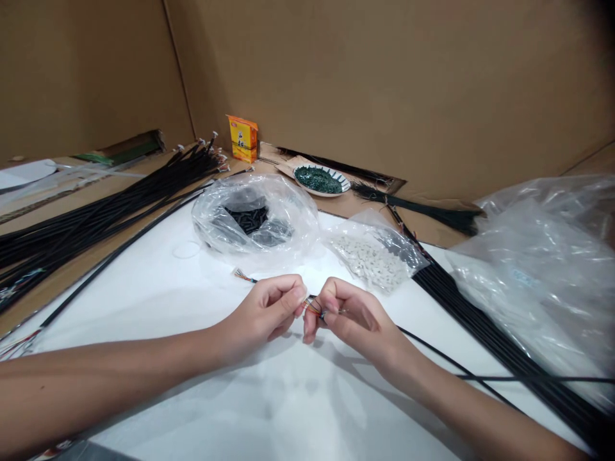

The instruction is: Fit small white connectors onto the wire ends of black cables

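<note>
Over the white work surface, my left hand [275, 308] is closed in a pinch on a thin multi-wire cable. A small white connector [236, 272] with coloured wires sticks out behind it to the left. Close beside it, my right hand [358, 318] pinches the same cable's loose coloured wires [312, 308] between thumb and fingers. Orange, red and white strands show in the gap between the hands. A black cable [446, 358] runs from behind my right wrist towards the lower right. The exact wire ends inside my fingers are partly hidden.
A plastic bag of short black tubes [247, 219] and a bag of small white connectors [372, 261] lie ahead. Black cable bundles [120, 192] stretch left and right. A plate [344, 182] of dark green bits, an orange-yellow box [243, 139] and clear plastic bags [542, 269] stand around.
</note>
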### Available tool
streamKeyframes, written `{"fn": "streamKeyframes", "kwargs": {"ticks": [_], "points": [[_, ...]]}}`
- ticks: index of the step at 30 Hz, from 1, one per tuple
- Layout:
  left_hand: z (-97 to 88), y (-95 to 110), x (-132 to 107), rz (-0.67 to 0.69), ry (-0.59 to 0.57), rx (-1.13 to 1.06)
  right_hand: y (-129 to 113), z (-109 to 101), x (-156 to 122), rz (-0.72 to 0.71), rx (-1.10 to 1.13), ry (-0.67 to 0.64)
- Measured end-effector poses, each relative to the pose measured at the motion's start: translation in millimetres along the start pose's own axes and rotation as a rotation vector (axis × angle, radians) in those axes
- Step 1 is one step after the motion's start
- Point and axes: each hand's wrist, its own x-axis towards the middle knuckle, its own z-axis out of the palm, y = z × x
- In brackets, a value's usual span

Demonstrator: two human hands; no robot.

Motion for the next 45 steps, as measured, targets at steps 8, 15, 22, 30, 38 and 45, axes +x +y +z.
{"fn": "streamKeyframes", "kwargs": {"ticks": [8, 15, 22, 30, 38, 45], "points": [[-1.4, -3, -1, 0.019, -0.03, -0.002, 3, 4, -1, 0.067, -0.136, 0.117], [-2.3, -4, -3, 0.05, 0.017, 0.034, 8, 3, 4, 0.061, -0.048, 0.188], [-2.9, -5, -5, 0.029, 0.03, 0.003, 11, 2, 4, 0.118, 0.166, 0.18], [-3.0, -4, -3, -0.012, 0.061, -0.017, 7, 3, 3, 0.111, 0.219, 0.211], [-3.1, -4, -3, 0.008, 0.056, -0.055, 6, 4, 4, 0.105, 0.187, 0.285], [-3.5, -5, -5, 0.015, 0.056, -0.021, 5, 3, -4, -0.293, -0.627, 0.393]]}}
